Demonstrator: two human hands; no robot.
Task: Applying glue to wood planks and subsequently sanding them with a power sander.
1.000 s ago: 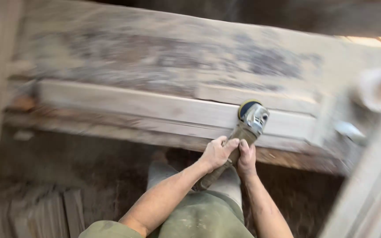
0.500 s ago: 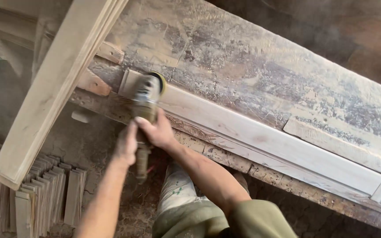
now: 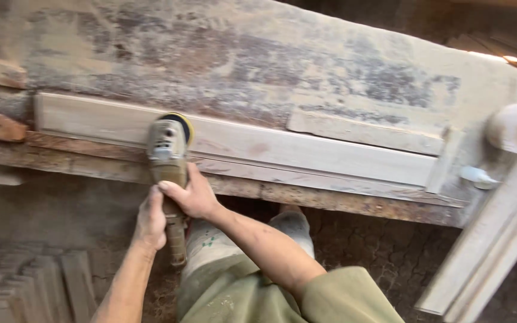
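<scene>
Left hand (image 3: 151,218) and right hand (image 3: 189,194) both closed round angle grinder (image 3: 167,161) handle. Long axis 6–12 o'clock; disc end at 12, on long wooden board (image 3: 306,149) on workbench (image 3: 240,54).

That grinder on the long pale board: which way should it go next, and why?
Probably slide the grinder rightward along the long board. Its disc sits near the board's left end, with most of the board's length lying to the right. Both the left hand and right hand grip the tool's body, so a steady sideways pass looks feasible.
</scene>
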